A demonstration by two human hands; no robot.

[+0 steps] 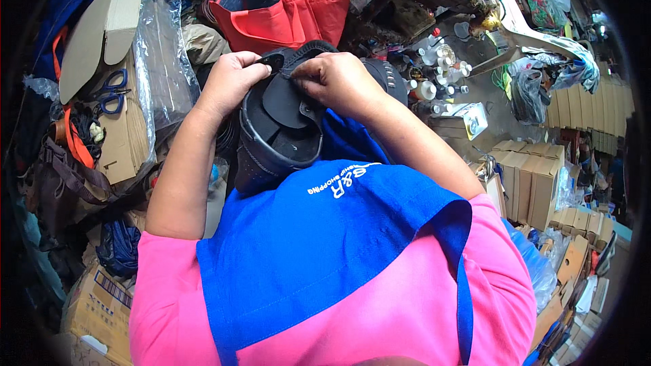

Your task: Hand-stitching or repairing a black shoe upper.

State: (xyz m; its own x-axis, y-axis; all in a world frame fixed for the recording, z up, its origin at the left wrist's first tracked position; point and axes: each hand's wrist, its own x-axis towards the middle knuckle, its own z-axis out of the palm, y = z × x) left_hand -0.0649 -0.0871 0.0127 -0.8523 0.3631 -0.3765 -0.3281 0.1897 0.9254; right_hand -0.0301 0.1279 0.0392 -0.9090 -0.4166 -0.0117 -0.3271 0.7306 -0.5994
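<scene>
A black shoe point(271, 156) rests on my lap against a blue apron point(291, 217), its wide collar facing me and a dark tongue point(290, 103) showing inside. Between the thumb and fingers of my left hand point(234, 80) is the rounded end of a black strap point(274, 62) at the shoe's far left side. My right hand point(339, 87) is closed, its fingertips pinching the shoe's upper edge just right of the strap. What exactly lies under those right fingertips is partly hidden. A dark studded part point(386, 80) shows beyond my right wrist.
Just past the shoe stands a red bag point(285, 24). Blue-handled scissors point(114, 91) lie on cardboard point(122, 142) at the left, beside clear plastic point(163, 61). Several small bottles point(434, 74) crowd the right, with stacked cardboard boxes point(532, 176) nearer me.
</scene>
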